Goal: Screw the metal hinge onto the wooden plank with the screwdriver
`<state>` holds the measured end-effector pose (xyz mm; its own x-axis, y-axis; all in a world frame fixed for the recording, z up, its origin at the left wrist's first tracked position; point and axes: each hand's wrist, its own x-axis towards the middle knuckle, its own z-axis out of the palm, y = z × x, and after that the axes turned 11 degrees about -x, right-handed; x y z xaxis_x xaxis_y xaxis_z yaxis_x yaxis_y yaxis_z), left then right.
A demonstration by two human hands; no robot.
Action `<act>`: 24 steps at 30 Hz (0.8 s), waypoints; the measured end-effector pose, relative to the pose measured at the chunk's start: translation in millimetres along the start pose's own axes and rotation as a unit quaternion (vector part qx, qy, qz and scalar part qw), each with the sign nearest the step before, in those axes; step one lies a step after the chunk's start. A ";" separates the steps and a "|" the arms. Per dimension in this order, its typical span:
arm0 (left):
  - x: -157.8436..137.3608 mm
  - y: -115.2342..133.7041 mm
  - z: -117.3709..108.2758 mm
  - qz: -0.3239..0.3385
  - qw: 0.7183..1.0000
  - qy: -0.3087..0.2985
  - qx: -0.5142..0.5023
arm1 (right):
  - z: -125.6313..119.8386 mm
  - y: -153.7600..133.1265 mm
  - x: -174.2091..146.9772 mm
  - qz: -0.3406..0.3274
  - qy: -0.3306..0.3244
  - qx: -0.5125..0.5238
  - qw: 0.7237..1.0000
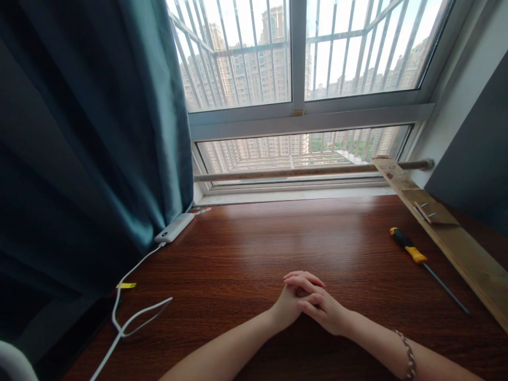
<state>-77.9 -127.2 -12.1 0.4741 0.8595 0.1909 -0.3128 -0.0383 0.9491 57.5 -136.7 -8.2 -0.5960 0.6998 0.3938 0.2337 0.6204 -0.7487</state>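
Note:
My left hand [286,307] and my right hand [331,313] are clasped together over the dark red-brown wooden table [238,254], fingers interlaced. Both are closed, and no object shows between them; the palms are hidden. A braided bracelet [409,354] circles my right wrist. To the right, apart from my hands, lies a screwdriver [413,252] with a black and yellow handle and a long metal shaft. Beyond it a long wooden board [456,246] slants across the table's right side. A small wooden piece [436,207] with metal screws or nails sticking out sits on the board.
At the left, a white power strip or power bank [174,228] lies against the blue curtain [159,132], with a white cable [119,304] looping forward. A yellow tag [126,286] is beside the cable. A horizontal rail [286,173] crosses before the barred window, under the board's far end.

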 end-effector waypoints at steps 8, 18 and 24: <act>0.8 0.3 0.4 0.010 1.000 0.005 0.004 | 1.9 2.2 0.0 -0.003 -0.001 0.005 1.000; 0.5 3.2 2.0 0.006 1.000 0.009 -0.001 | 1.9 3.9 -0.5 -0.004 -0.003 0.000 1.000; 0.7 3.5 2.0 0.000 1.000 0.010 -0.005 | 1.2 1.4 -0.3 0.000 -0.001 0.000 1.000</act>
<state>-77.0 -127.8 -8.2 0.4568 0.8699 0.1861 -0.3212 -0.0338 0.9464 57.1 -136.5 -10.0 -0.5983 0.6985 0.3926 0.2340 0.6210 -0.7481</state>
